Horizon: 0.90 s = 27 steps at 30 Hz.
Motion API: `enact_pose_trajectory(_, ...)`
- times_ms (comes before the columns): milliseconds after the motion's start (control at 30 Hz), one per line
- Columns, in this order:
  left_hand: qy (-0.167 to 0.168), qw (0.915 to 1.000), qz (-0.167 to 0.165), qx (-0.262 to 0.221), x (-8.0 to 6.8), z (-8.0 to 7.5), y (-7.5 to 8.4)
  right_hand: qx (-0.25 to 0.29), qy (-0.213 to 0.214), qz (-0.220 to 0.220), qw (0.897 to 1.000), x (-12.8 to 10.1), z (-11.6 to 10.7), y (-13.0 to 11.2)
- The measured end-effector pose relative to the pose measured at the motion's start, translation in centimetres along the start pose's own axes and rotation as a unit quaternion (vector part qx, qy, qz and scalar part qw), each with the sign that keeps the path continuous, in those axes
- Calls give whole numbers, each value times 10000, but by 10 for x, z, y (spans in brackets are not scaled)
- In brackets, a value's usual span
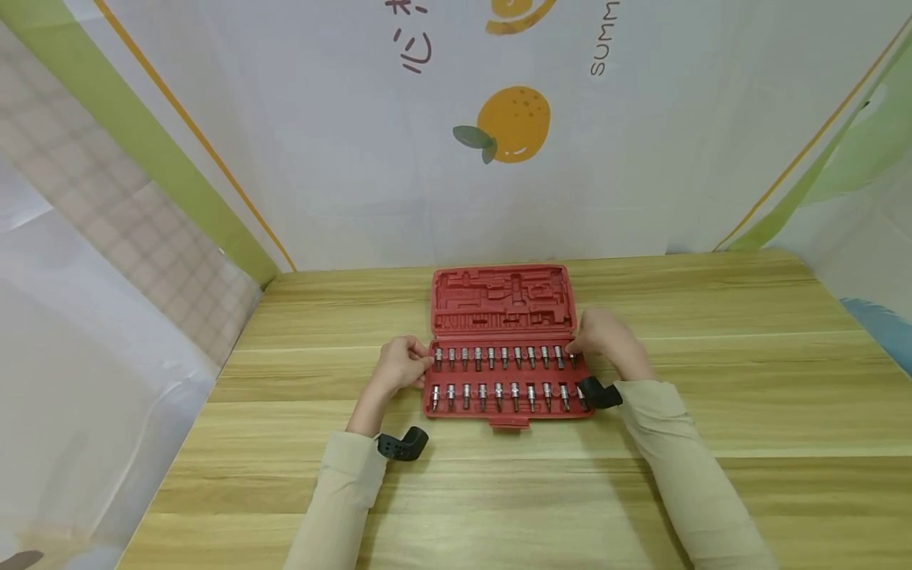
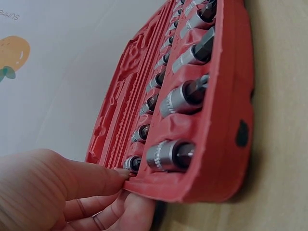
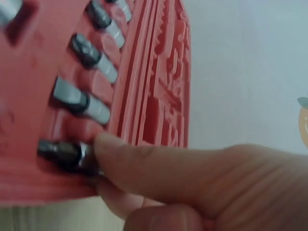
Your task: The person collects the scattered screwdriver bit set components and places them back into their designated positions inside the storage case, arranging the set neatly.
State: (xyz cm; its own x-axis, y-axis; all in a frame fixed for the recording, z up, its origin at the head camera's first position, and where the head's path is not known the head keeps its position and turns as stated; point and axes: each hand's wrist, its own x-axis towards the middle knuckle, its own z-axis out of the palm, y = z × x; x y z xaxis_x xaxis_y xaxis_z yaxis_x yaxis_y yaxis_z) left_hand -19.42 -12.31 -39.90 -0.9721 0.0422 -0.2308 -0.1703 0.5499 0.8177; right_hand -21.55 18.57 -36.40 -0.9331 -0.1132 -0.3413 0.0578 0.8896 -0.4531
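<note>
A red plastic case [image 1: 509, 376] lies open on the table, with two rows of metal bit sockets [image 1: 518, 358] in its base. My left hand [image 1: 400, 364] grips the base at its left side, thumb on the rim next to the end bit socket [image 2: 132, 164] and the other fingers underneath. At the opposite end, my right hand [image 1: 606, 339] pinches the last bit socket [image 3: 67, 153] of the upper row. Its thumb covers the socket's back end, and the forefinger is partly hidden below. That bit socket lies in its slot, dark tip showing.
The case's lid [image 1: 499, 297] leans back behind the base, its moulded recesses facing me. A latch tab [image 1: 509, 423] sticks out at the front. Wooden table [image 1: 712, 332] surrounds the case, and a printed cloth [image 1: 356, 174] hangs behind it.
</note>
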Motion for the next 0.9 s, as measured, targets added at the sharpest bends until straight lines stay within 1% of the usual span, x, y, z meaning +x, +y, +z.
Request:
enact_pose_trajectory(133, 33, 10000, -26, 15, 0, 0, 0, 72, -143, 157, 9997, 4, -3, 4)
enact_pose_trajectory(267, 33, 10000, 7, 22, -1, 0, 0, 90, -344, 222, 9991, 9, -5, 8)
enact_pose_trajectory(367, 16, 10000, 25, 30, -2, -1, 1, -53, -604, 325, 9976, 14, -8, 10)
enact_pose_trajectory(500, -10, 10000, 32, 45, -3, -1, 3, -365, -999, 476, 9932, 21, -11, 8)
enact_pose_trajectory(667, -66, 10000, 53, 52, -4, -2, 4, -587, -1347, 545, 9876, 27, -15, 5)
enact_pose_trajectory(800, -89, 9999, 93, 78, -4, -2, 4, -491, -1486, 560, 9861, 30, -16, 6)
enact_pose_trajectory(900, -104, 9998, 133, 92, -3, -1, 5, -239, -1531, 593, 9861, 32, -16, 9)
